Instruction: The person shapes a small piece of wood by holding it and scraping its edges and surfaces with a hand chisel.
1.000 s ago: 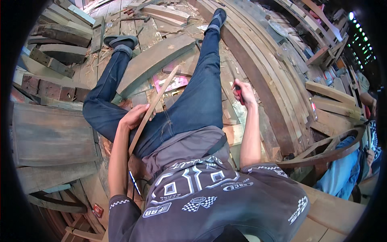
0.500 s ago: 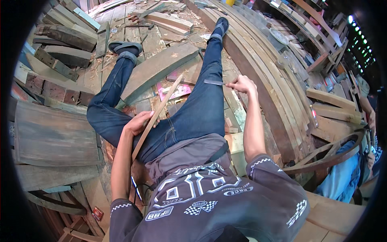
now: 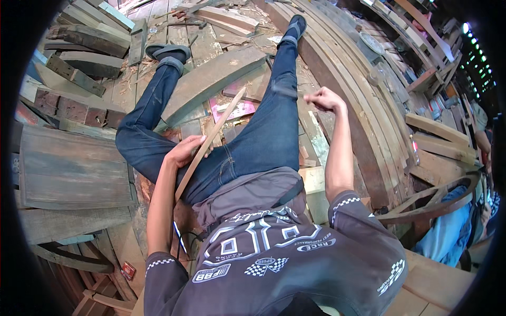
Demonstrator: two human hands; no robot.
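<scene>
My left hand (image 3: 185,151) is closed around a long, narrow strip of wood (image 3: 225,116). The strip slants across my lap, its pointed far end up between my legs and its lower end by my left forearm. Out to the right, above my right thigh, my closed right hand (image 3: 328,99) grips a knife (image 3: 285,92) with a short grey blade. Motion smears the blade, which points left toward the strip's tip but stays apart from it. My fingers hide most of the handle.
A thick curved timber (image 3: 213,81) lies between my legs, near a pink sheet (image 3: 240,109). Long stacked planks (image 3: 348,89) run along my right side. Boards (image 3: 76,166) lie at left. Wood shavings litter the floor. Another person (image 3: 448,226) is at far right, behind a curved wooden frame (image 3: 432,208).
My right hand has risen a little with the knife, whose blade is now blurred. The strip and left hand have shifted slightly up and right in view, as has most of the scene.
</scene>
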